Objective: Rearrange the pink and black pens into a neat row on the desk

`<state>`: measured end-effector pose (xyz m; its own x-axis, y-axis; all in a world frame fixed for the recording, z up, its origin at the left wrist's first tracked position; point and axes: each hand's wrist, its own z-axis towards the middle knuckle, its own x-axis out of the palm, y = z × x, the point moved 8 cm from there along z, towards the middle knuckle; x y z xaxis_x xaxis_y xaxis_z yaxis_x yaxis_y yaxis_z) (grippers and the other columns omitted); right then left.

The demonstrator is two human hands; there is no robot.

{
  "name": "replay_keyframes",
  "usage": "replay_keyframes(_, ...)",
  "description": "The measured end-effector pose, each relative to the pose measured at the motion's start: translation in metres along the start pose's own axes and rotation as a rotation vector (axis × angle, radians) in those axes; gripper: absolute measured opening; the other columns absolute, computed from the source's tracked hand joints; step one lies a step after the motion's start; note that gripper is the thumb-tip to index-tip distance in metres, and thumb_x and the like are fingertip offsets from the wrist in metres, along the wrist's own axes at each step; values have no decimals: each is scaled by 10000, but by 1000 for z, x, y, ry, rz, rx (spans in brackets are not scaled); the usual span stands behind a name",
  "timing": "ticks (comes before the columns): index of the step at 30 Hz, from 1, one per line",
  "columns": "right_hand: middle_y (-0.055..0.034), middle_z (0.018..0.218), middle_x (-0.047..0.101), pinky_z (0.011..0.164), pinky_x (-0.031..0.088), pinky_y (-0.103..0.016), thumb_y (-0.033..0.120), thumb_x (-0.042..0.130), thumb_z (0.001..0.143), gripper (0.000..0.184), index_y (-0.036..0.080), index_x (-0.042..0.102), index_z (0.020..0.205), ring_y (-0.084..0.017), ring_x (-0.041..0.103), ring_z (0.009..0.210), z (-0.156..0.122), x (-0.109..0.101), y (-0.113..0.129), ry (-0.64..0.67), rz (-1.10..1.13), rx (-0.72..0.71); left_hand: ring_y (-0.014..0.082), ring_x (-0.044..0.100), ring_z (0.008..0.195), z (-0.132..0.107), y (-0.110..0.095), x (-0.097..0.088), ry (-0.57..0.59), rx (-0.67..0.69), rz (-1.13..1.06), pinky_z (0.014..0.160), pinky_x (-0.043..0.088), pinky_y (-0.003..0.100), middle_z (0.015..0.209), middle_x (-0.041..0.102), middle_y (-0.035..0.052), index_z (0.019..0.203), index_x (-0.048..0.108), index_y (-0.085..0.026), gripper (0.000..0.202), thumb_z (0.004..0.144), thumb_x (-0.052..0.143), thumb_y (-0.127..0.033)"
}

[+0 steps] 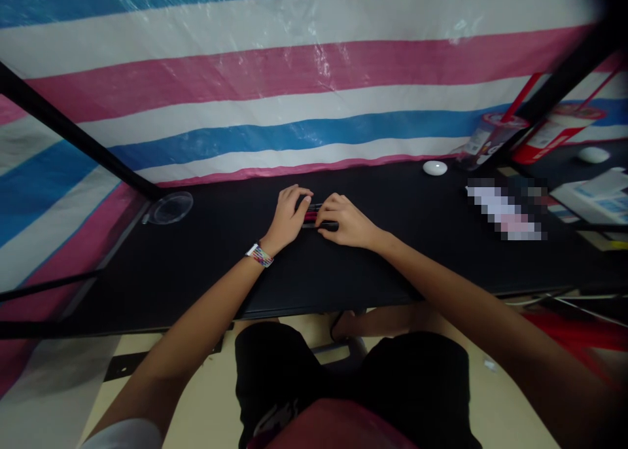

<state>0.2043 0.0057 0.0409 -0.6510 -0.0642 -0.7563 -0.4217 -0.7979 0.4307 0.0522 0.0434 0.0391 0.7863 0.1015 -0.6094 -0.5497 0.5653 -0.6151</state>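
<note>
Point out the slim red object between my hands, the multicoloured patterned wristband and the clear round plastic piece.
Slim red object (311, 216): head view, visible middle.
Multicoloured patterned wristband (260, 255): head view, outer face.
Clear round plastic piece (171, 208): head view, centre.

"Where's room to pass?"
"Left of the left hand (286, 218), over the desk (196, 259), as far as the disc (171, 208)."
"And right?"
"2 cups (483, 141) and a post (564, 82) block the far right; the sheet (294, 69) walls off the far side."
</note>
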Motion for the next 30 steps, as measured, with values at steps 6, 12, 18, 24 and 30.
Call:
replay_keyframes(6,-55,987,765,977,502,-488,142,695,894,157,265,765,964,-301,611,1028,2,2,2,-21,13,-38,304,586,1393,0,-7,-2,8,54,37,1233,429,529,1264,761,77,1160,709,-277,261,1140,497,-428)
replay_keyframes(12,-37,928,741,824,558,-375,152,689,882,111,234,749,926,-218,685,860,1,-14,-2,-255,213,0,281,665,1137,-2,-24,-1,103,160,94,1073,473,493,1133,784,62,1102,727,-257,294,1146,488,-423)
replay_keyframes(18,-30,907,743,652,523,-312,265,765,880,119,222,787,989,-164,659,716,-1,-31,-27,-366,357,239,251,681,1005,-2,-31,-6,31,211,10,952,519,424,1030,803,41,1049,755,-260,171,1092,632,-369)
replay_keyframes(24,-16,723,693,580,468,-307,337,747,879,152,204,801,830,-138,586,586,-7,-31,-67,-388,674,499,239,708,1004,2,-26,-22,-123,174,-42,963,543,425,1048,808,36,1062,775,-257,99,1061,688,-303)
replay_keyframes(30,-23,691,690,588,516,-314,381,849,788,190,201,820,842,-153,625,605,-12,-29,-81,-436,980,628,237,725,1037,4,-20,-32,-222,146,-81,999,546,435,1066,807,35,1064,771,-257,74,1040,706,-233)
